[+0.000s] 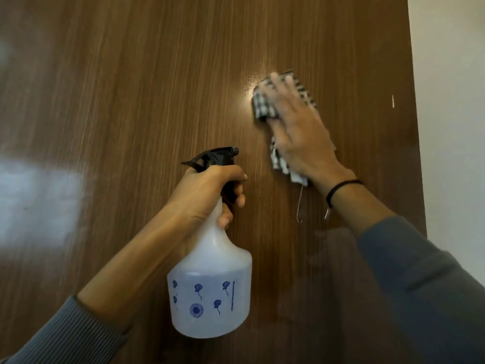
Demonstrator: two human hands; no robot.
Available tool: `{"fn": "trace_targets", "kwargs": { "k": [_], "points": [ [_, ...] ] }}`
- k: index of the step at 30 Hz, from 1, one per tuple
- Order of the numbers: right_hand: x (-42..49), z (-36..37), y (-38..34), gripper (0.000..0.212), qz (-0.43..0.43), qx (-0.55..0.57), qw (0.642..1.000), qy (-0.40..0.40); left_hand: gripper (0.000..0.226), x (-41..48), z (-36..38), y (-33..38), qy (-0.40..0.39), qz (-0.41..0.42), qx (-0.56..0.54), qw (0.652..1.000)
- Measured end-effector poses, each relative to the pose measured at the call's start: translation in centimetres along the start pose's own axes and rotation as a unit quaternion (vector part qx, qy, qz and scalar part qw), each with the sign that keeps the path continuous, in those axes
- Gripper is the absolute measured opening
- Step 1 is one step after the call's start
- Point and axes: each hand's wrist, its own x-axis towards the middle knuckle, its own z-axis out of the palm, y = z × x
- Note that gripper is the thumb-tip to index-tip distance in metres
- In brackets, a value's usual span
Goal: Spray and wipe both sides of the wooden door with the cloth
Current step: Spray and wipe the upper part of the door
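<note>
**Cloth flat on the door face, spray bottle held beside it**

Head view, close to the wooden door (pixel 131 101), brown vertical grain filling nearly the whole frame; pale wall (pixel 451 101) beyond its right edge.

Upper right of the panel: checked cloth (pixel 262 106), bunched and folded, flat against the wood under the right hand (pixel 301 135). Fingers (pixel 278 88) straight and spread over the fabric, pressing rather than gripping; fingertips blurred. Loose end of the cloth emerging below the heel of the palm, a thin thread (pixel 299 206) hanging down from it. Glossy, wet-looking sheen (pixel 250 85) on the wood just left of the cloth. Dark band (pixel 341 190) round the right wrist, grey-blue sleeve (pixel 420 285) behind it.

Centre of frame: translucent spray bottle (pixel 210 285), upright, in front of the door; contact with the wood not discernible. Left hand (pixel 207 190) clenched round the neck, fingers curled just under the black trigger head (pixel 217 156), nozzle toward the right. Clear liquid in the lower body, blue printed motifs on the front. Ribbed grey cuff (pixel 65 332) at lower left.

Left side of the door: broad pale reflection (pixel 39 200). Near the right edge: small white mark (pixel 393 101).
</note>
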Motion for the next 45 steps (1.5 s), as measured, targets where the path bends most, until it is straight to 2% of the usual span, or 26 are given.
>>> {"fn": "trace_targets", "kwargs": {
  "k": [4, 7, 10, 14, 16, 19, 25, 31, 33, 37, 40, 42, 45],
  "points": [
    [2.0, -1.2, 3.3, 0.053, 0.13, 0.027, 0.989, 0.062, 0.025, 0.0, -0.3, -0.2, -0.004, -0.007, 0.005, 1.0],
    [2.6, -1.0, 3.2, 0.052, 0.159, 0.037, 0.983, 0.078, 0.026, -0.1, -0.5, -0.2, 0.005, -0.015, -0.007, 1.0],
    [3.2, -0.3, 1.3, 0.052, 0.136, 0.013, 0.988, 0.067, 0.026, 0.0, -0.5, -0.2, 0.009, -0.019, -0.013, 1.0],
    [4.7, 1.4, -2.6, 0.052, -0.033, -0.022, 0.999, 0.013, 0.028, 0.5, -0.2, -0.2, 0.028, -0.021, -0.002, 0.999],
    [5.6, 1.3, -2.9, 0.053, -0.075, -0.004, 0.997, -0.01, 0.028, 0.5, -0.1, -0.2, 0.038, -0.022, 0.002, 0.999],
    [7.1, 0.2, -0.8, 0.052, -0.055, 0.009, 0.998, 0.0, 0.025, 0.3, -0.1, -0.1, 0.034, -0.021, -0.004, 0.999],
    [5.8, -1.6, 5.0, 0.049, 0.101, 0.036, 0.991, 0.078, 0.026, 0.1, -0.1, -0.2, 0.035, -0.016, -0.008, 0.999],
    [2.9, -1.0, 5.0, 0.05, 0.141, 0.025, 0.985, 0.101, 0.027, 0.1, -0.1, -0.4, 0.029, -0.012, -0.018, 0.999],
    [1.6, -0.2, 2.8, 0.052, 0.122, 0.015, 0.988, 0.089, 0.027, 0.1, -0.1, -0.5, 0.032, -0.013, -0.016, 0.999],
    [-4.1, 1.9, -2.9, 0.057, -0.002, -0.001, 1.0, 0.026, 0.024, -0.1, 0.2, -0.5, 0.05, -0.009, -0.016, 0.999],
    [-7.9, 2.2, -3.5, 0.056, -0.075, 0.007, 0.997, -0.015, 0.025, -0.1, 0.2, -0.4, 0.052, -0.008, -0.014, 0.999],
    [-8.5, 1.5, -1.6, 0.057, -0.053, 0.017, 0.998, -0.012, 0.027, -0.2, 0.1, -0.4, 0.045, -0.016, -0.009, 0.999],
    [-8.6, 0.0, 2.2, 0.058, 0.05, 0.04, 0.997, 0.031, 0.023, -0.3, -0.1, -0.4, 0.035, -0.019, -0.013, 0.999]
  ]
}}
